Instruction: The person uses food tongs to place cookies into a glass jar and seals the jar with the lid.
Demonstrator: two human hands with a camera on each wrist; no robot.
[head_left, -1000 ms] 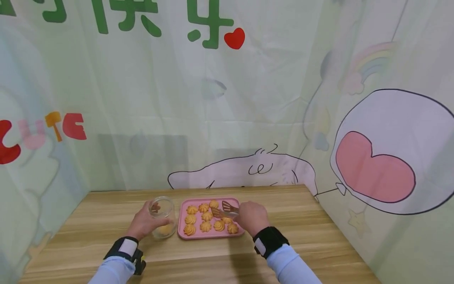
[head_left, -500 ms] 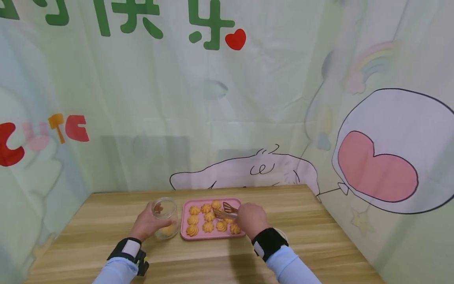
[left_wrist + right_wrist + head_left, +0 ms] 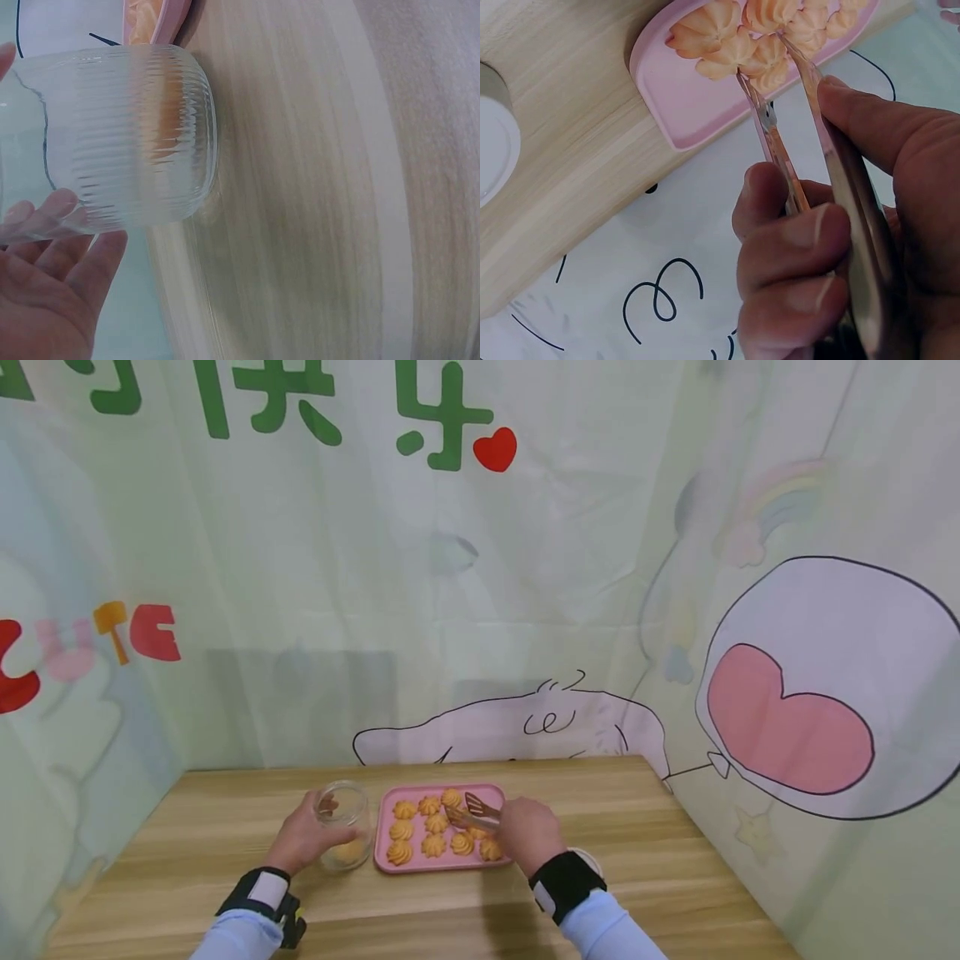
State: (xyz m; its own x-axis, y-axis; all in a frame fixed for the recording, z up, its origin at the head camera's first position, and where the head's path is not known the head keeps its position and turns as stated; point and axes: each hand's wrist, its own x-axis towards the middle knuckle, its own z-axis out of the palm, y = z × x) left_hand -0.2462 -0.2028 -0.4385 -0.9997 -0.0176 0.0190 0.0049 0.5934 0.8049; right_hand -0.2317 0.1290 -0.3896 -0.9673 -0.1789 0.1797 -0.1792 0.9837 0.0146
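My left hand [image 3: 303, 839] grips a clear ribbed glass jar [image 3: 112, 135], fingers and thumb round its upper part. The jar stands on the table left of a pink tray [image 3: 671, 112], with a cookie [image 3: 169, 116] at its bottom. Piped golden cookies [image 3: 433, 845], several of them, lie in rows on the tray. Over the tray's right side my right hand [image 3: 531, 835] holds metal tongs [image 3: 847, 195] between thumb and fingers. The slotted ends of the tongs stand apart on either side of a cookie; whether they squeeze it I cannot tell.
A white round-topped thing [image 3: 495, 135] sits on the wooden table [image 3: 637, 827] right of the tray, partly behind my right wrist in the head view. A printed cloth [image 3: 300, 568] hangs behind the table and along its sides.
My right hand has shifted slightly left with the tongs, and the white round thing now shows beside its wrist. The left hand keeps its hold on the jar.
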